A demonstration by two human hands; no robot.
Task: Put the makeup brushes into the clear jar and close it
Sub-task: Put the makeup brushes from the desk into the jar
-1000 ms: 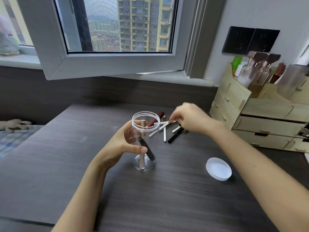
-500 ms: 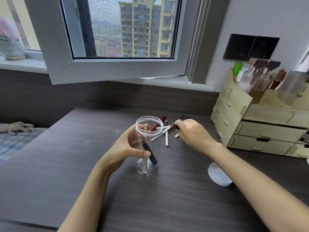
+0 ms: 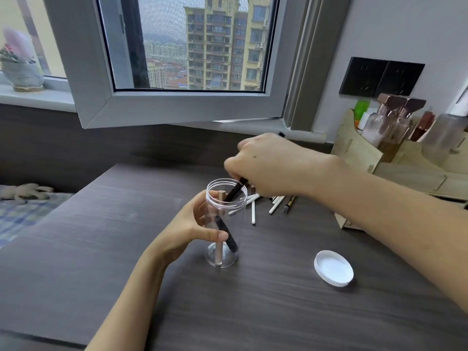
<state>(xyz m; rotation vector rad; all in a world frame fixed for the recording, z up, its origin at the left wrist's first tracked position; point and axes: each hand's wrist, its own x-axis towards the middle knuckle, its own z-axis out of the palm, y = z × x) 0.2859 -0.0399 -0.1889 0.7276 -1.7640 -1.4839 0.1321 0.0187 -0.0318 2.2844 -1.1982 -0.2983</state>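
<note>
1. The right hand (image 3: 268,165) pinches a black brush (image 3: 234,191) in its fingers, its lower end inside the rim of the clear jar (image 3: 224,224).
2. The left hand (image 3: 192,229) wraps that upright jar.
3. More brushes (image 3: 253,206) lie behind it on the counter (image 3: 126,249); the white lid (image 3: 333,268) lies apart, to the right.

Two bare forearms and hands, nothing worn

No sleeve shows on either arm right to the frame edges; the left hand (image 3: 188,229) has no ring, watch or band, its thumbnail short and unpainted. The right hand (image 3: 268,164) has a bare wrist too, with one small dark mole on its back near the knuckles
</note>
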